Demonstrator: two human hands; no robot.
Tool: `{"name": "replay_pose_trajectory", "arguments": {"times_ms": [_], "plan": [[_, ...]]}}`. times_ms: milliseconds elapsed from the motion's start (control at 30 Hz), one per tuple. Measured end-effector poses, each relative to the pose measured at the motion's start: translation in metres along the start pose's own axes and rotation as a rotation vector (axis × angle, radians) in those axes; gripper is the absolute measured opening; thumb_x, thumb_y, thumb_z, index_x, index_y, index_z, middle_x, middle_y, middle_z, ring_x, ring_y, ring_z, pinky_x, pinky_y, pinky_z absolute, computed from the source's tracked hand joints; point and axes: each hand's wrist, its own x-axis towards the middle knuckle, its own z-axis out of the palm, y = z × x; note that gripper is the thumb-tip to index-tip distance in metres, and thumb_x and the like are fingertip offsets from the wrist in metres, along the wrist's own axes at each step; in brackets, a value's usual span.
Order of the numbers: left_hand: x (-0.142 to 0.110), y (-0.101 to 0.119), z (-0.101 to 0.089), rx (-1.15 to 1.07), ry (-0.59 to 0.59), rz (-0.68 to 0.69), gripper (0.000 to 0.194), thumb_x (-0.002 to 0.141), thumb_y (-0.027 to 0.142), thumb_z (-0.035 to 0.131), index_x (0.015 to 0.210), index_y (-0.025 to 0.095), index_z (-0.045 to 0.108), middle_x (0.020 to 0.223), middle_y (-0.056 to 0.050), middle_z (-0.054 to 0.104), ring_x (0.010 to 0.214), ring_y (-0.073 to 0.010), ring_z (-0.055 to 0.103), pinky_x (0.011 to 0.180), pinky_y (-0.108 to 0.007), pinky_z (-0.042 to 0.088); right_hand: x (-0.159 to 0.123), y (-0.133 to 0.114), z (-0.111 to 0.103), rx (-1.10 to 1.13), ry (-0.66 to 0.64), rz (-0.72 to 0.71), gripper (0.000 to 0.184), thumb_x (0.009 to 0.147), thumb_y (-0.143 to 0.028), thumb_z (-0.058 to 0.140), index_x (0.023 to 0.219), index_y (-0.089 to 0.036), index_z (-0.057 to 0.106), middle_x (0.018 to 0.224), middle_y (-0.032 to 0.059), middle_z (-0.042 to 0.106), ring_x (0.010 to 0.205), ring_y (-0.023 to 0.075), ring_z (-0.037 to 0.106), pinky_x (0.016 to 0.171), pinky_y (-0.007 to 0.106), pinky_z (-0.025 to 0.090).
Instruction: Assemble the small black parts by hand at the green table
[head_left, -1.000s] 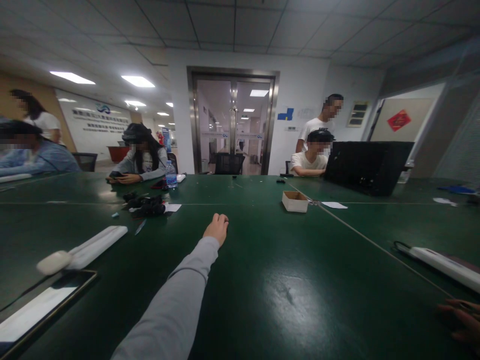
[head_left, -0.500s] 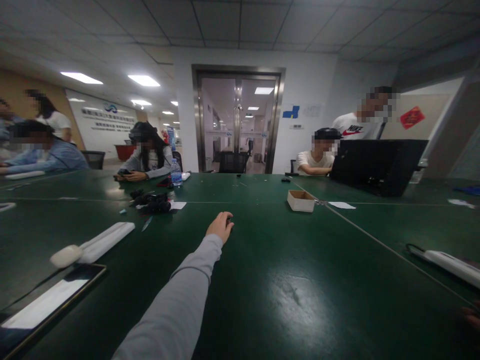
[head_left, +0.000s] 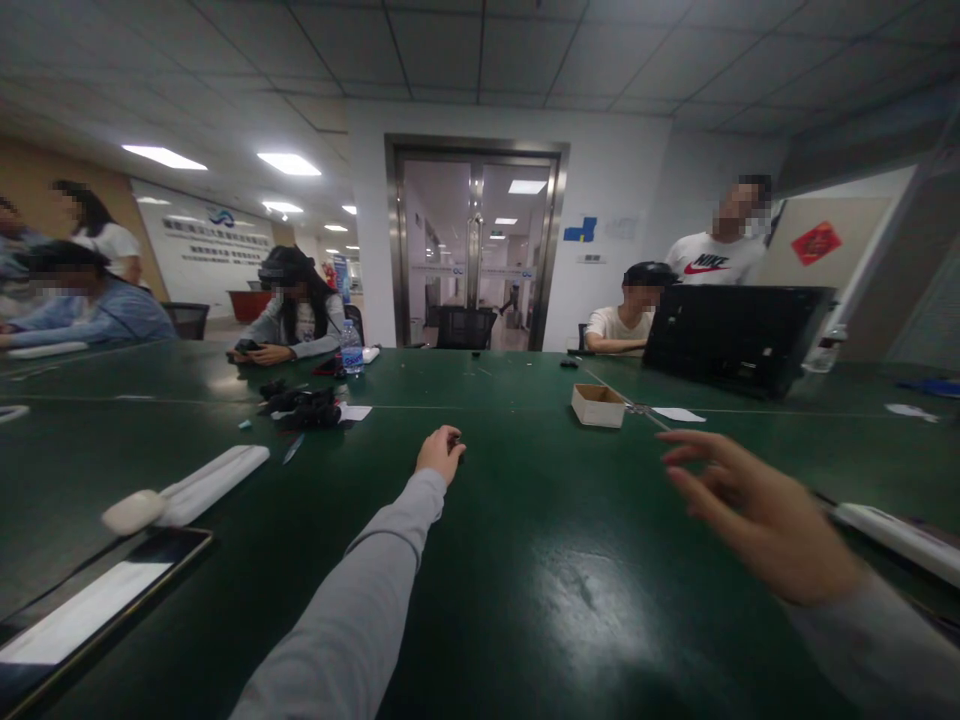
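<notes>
My left hand (head_left: 439, 454) is stretched forward over the middle of the green table (head_left: 495, 580). Its fingers are curled around something small and dark, too small and too covered to name. On the right, my right hand (head_left: 757, 515) is raised above the table, slightly blurred, with thumb and fingers apart and nothing in them. Beyond its fingertips stands a small open cardboard box (head_left: 598, 407), which neither hand touches.
To the left lie a phone (head_left: 112, 600), a white power strip (head_left: 214, 485) and black gear (head_left: 304, 405). A water bottle (head_left: 351, 348) stands farther back. A black monitor (head_left: 739, 340) is at the far right. A white strip (head_left: 900, 540) lies at the right. Several people are around the table.
My right hand has come in from the lower right edge and reaches forward over the table. My left hand has stayed almost in place, its fingers still curled.
</notes>
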Motion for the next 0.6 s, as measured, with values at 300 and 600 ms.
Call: {"name": "replay_pose_trajectory", "arguments": {"times_ms": [300, 600], "plan": [[0.011, 0.011, 0.037, -0.667, 0.166, -0.209, 0.023, 0.066, 0.022, 0.059, 0.088, 0.014, 0.055, 0.070, -0.002, 0.057, 0.066, -0.0109, 0.055, 0.067, -0.024, 0.045, 0.109, -0.038, 0.215, 0.724, -0.450, 0.527, 0.050, 0.073, -0.031, 0.059, 0.117, -0.022, 0.037, 0.074, 0.0003, 0.056, 0.035, 0.0062, 0.050, 0.036, 0.020, 0.044], [0.017, -0.006, 0.017, -0.821, 0.196, -0.276, 0.031, 0.058, 0.026, 0.066, 0.084, 0.013, 0.057, 0.069, -0.002, 0.057, 0.061, -0.0095, 0.054, 0.055, -0.021, 0.045, 0.140, -0.054, 0.308, 1.198, -0.234, 0.614, 0.019, 0.076, -0.023, 0.056, 0.092, -0.014, 0.051, 0.060, -0.0014, 0.057, 0.037, 0.0065, 0.052, 0.035, 0.017, 0.045]]}}
